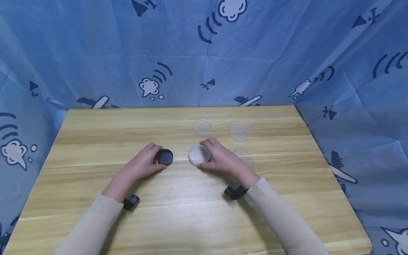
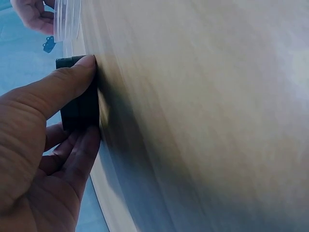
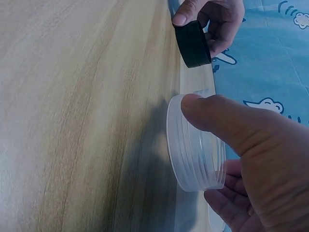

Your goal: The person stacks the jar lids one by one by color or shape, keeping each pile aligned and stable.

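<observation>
Between the thumb and fingers of my left hand (image 1: 142,161) is a short black cylinder (image 1: 165,157), like a round cap or small tub. It stands on the wooden table; the left wrist view shows its dark side (image 2: 79,104) between thumb and fingertips. My right hand (image 1: 223,157) grips a low stack of clear round dishes (image 1: 198,155), which look like petri dishes. Several thin rims show along the stack's side (image 3: 190,150) in the right wrist view. A gap of bare wood separates the black cylinder from the clear stack.
Two clear discs, one behind the stack (image 1: 202,127) and one to the right (image 1: 240,132), lie farther back on the table (image 1: 95,127). Another clear disc (image 1: 243,157) is partly hidden by my right wrist. A blue patterned curtain (image 1: 178,42) surrounds the table's back and sides.
</observation>
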The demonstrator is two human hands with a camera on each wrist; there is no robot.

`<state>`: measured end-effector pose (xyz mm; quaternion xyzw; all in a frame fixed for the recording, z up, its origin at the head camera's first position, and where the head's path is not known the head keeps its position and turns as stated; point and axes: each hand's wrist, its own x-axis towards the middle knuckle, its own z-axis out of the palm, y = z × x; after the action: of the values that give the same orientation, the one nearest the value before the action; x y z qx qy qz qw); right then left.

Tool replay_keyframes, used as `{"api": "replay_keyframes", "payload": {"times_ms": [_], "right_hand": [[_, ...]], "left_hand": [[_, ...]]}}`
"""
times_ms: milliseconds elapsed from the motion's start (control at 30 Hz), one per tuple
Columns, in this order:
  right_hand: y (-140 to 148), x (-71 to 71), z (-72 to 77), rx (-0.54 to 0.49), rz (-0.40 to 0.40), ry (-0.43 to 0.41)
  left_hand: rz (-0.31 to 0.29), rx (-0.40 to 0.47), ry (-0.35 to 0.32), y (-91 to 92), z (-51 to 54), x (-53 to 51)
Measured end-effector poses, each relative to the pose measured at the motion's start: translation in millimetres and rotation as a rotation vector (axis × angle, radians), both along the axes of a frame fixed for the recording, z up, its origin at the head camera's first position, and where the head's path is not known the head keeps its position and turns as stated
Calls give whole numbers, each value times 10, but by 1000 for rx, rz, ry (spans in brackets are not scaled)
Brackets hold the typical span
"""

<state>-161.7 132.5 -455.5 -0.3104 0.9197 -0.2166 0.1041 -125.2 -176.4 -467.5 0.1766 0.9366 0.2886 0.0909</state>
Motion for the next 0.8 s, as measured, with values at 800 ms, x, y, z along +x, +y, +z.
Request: {"api": "replay_keyframes", "payload": {"times_ms": [800], "right_hand": [[41, 36, 8, -4, -16, -20]], "left_hand": [[3, -6, -10, 6, 11, 5]]}}
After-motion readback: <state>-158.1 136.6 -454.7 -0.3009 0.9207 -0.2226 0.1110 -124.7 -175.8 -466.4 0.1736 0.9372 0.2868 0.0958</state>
